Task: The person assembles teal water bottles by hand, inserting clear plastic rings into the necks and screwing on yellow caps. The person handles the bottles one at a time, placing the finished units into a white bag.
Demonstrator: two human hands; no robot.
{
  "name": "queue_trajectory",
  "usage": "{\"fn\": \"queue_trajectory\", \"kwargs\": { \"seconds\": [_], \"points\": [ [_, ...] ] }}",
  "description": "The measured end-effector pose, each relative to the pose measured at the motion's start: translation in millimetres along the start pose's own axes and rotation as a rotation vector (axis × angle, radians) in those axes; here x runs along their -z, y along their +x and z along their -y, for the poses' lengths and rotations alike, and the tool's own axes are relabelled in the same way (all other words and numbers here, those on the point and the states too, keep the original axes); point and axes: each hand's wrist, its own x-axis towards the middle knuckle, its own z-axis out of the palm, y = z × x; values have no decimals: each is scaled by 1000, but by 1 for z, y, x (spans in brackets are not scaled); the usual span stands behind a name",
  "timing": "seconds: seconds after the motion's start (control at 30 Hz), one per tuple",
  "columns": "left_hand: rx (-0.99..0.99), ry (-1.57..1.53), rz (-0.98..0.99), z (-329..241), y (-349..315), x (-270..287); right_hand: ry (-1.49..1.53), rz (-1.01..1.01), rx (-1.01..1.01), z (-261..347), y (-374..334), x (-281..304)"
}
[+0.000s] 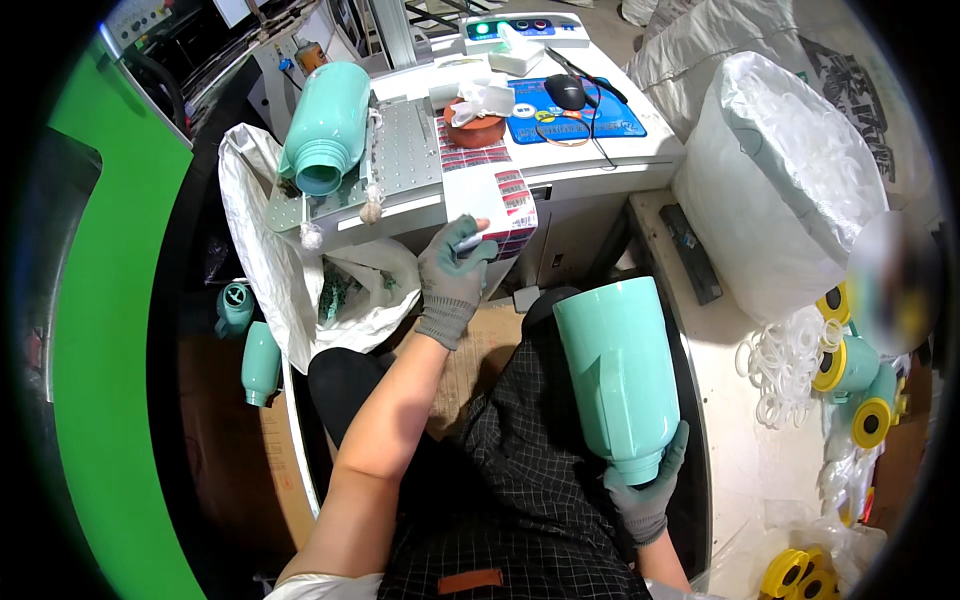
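Observation:
In the head view, my right hand (645, 500), gloved in grey, grips a large turquoise plastic jug (622, 360) from beneath by its neck. The jug is tilted with its neck toward me; a moulded handle runs along its side. My left hand (455, 275), in a grey-green glove, is closed at the front edge of the table, against a strip of red and white printed labels (512, 200). Its fingers pinch a small pale piece, too small to name. Another turquoise jug (328, 125) lies on the perforated metal plate (410, 150), its open mouth toward me.
A white sack (265, 240) hangs at the table's left front. On the table are a brown tape roll (475, 128), a mouse (564, 92) and a button box (525, 32). A big white bag (770, 190), white rings (785, 365) and yellow-capped turquoise parts (848, 365) stand right.

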Motion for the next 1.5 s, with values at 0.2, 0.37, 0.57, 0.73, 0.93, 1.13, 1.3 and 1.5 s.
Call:
{"fn": "queue_trajectory", "kwargs": {
  "seconds": [0.2,0.37,0.57,0.73,0.93,1.13,1.3,1.5],
  "points": [
    [259,-215,146,-9,-3,5,24,-21,-10,16,3,-9],
    [-143,238,-90,12,-57,20,15,-13,-4,15,-1,-13],
    [717,-606,291,-94,-105,-7,-17,16,29,13,-2,-12],
    [727,-776,390,-82,-103,-10,-58,40,62,11,-2,-14],
    [767,-560,362,-92,-98,-7,-450,29,365,20,4,-15],
    [505,323,451,19,-108,41,-34,114,-20,29,9,-7],
    [-260,825,-144,-30,-10,139,47,-129,69,8,38,13],
    [-1032,1567,17,-26,134,200,78,-160,282,57,119,-19]
  ]
}}
